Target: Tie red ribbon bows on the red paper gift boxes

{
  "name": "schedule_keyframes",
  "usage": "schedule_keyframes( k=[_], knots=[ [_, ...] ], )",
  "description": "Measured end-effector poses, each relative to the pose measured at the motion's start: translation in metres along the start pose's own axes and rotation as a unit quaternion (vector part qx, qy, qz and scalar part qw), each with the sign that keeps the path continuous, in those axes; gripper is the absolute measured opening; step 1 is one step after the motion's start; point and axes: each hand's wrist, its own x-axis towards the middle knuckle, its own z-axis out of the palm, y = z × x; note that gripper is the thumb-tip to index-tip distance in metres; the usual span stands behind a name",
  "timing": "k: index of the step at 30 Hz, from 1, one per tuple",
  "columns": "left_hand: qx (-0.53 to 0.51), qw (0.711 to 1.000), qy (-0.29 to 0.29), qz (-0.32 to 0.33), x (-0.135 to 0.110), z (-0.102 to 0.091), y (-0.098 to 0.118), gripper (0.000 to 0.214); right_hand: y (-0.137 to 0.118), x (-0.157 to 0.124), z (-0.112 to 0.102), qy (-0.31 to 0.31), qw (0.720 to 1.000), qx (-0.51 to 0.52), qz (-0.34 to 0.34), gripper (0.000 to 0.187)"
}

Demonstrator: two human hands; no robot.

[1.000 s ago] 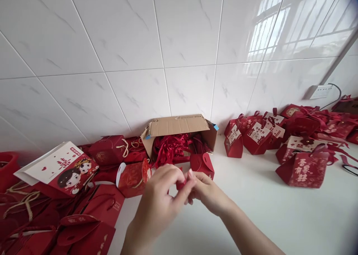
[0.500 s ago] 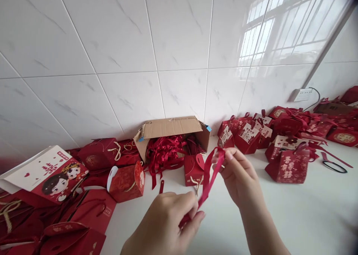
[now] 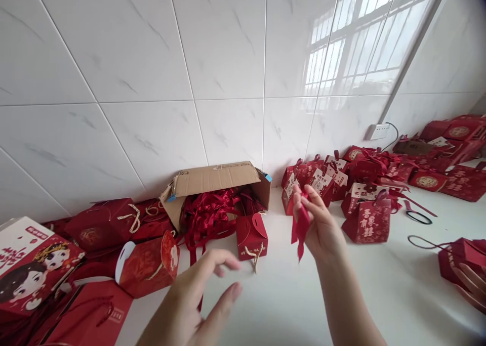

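- Right hand (image 3: 322,229): raised over the white tabletop (image 3: 281,310), grip narrow, fingertips pinching a glossy red fabric ribbon (image 3: 302,227).
- Ribbon: at centre right, its ends hanging below the fingers, in front of the red paper boxes with white tags (image 3: 322,180).
- Left hand (image 3: 201,295): near side, left of centre; grip wide, thumb well apart from the curved fingers.
- Small red paper box with a twisted gold cord (image 3: 252,234): upright on the tabletop, between and beyond both hands.
- Brown cardboard carton (image 3: 216,178): far side by the tiled wall, its open front showing a tangled heap of red ribbons (image 3: 210,209).
- Far right edge: another person's hand (image 3: 471,285) against a red box with a dark cord (image 3: 457,257).
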Motion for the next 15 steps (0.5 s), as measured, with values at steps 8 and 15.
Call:
schedule_keyframes(
  k=[8, 15],
  knots=[
    [-0.143, 0.982, -0.127, -0.006, 0.048, 0.042, 0.004, 0.028, 0.043, -0.041, 0.025, -0.216, 0.960, -0.134, 0.118, 0.026],
    [-0.058, 0.990, -0.129, 0.010, 0.036, 0.015, 0.007, 0.035, 0.027, -0.007, 0.007, -0.144, 0.982, -0.071, 0.097, 0.024]
  ],
)
